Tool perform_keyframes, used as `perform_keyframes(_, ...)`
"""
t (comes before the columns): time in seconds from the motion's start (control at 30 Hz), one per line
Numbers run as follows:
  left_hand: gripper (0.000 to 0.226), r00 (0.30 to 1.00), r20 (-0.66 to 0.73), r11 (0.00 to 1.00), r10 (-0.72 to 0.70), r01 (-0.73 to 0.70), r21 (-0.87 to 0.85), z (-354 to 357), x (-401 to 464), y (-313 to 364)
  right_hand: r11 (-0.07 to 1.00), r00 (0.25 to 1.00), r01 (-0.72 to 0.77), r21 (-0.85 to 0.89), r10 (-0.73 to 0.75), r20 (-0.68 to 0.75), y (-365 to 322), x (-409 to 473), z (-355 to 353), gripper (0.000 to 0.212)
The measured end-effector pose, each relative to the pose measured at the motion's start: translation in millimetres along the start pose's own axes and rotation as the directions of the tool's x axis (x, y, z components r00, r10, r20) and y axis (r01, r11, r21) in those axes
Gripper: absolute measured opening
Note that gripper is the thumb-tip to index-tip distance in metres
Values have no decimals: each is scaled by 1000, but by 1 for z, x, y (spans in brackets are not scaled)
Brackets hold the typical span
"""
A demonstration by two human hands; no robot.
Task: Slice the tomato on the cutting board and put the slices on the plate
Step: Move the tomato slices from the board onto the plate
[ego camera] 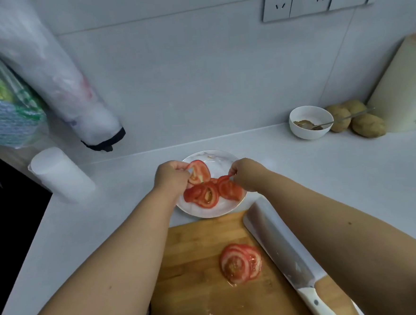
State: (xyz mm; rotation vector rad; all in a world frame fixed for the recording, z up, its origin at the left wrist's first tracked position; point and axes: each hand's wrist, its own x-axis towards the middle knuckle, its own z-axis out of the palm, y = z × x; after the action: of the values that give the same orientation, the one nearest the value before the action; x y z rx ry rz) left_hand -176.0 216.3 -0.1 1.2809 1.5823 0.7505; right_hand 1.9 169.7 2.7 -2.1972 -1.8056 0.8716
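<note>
A white plate point(216, 156) sits on the counter just beyond the wooden cutting board point(197, 261). Both hands hover over the plate. My left hand point(171, 176) pinches a tomato slice point(199, 171) by its edge, held upright. My right hand point(246, 173) pinches the rim of another slice point(228, 188) at the plate's right side. More slices point(203, 194) lie flat on the plate. A fanned stack of tomato slices point(241, 262) rests on the board. A cleaver point(279, 245) with a white handle lies along the board's right edge.
A white bowl point(309, 123) with a spoon and brown paste stands at the back right, beside potatoes point(367, 125) and a cream container point(403, 84). A white roll point(60, 175) lies at the left near the counter's dark edge. Plastic bags point(48, 70) hang on the wall.
</note>
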Motion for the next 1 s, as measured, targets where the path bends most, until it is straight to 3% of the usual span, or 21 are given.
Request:
perform_keyframes(0.13, 17, 992, -22, 992, -122, 122, -21, 16, 24, -10, 995, 997, 63, -76, -66, -32, -2, 18, 0, 25)
perform_keyframes(0.2, 16, 998, -34, 978, -50, 56, 203, 21, 28, -15, 988, 995, 90, -126, -94, -28, 0, 27, 3, 31)
perform_keyframes(0.27, 22, 997, -31, 881, 65, -42, 471, 21, 26, -14, 981, 993, 117, -154, -117, 9, 2, 33, 8, 37)
perform_keyframes(0.33, 30, 991, -17, 814, 131, -98, 573, 19, 24, -13, 981, 989, 146, -129, -144, 26, 3, 34, 10, 38)
perform_keyframes(0.53, 24, 970, 33, 822, 240, -222, 524, 5, 2, -14, 985, 981, 168, -27, -170, -93, 6, 15, 8, 38)
perform_keyframes(0.67, 20, 951, 119, 855, 287, -310, 415, -2, -44, -21, 984, 971, 176, 38, -167, -170, 7, -22, 3, 22)
perform_keyframes(0.77, 19, 924, 314, 861, 216, -332, 385, -1, -77, -35, 982, 982, 184, -48, -185, -27, 8, -58, 6, 20)
perform_keyframes(0.87, 39, 842, 538, 826, 45, -334, 453, 4, -100, -48, 957, 974, 195, -215, -163, 159, 10, -89, 15, 35)
perform_keyframes(1.0, 56, 790, 611, 738, 50, -441, 510, 15, -116, -54, 892, 955, 250, -375, -163, 250, 14, -109, 37, 53)
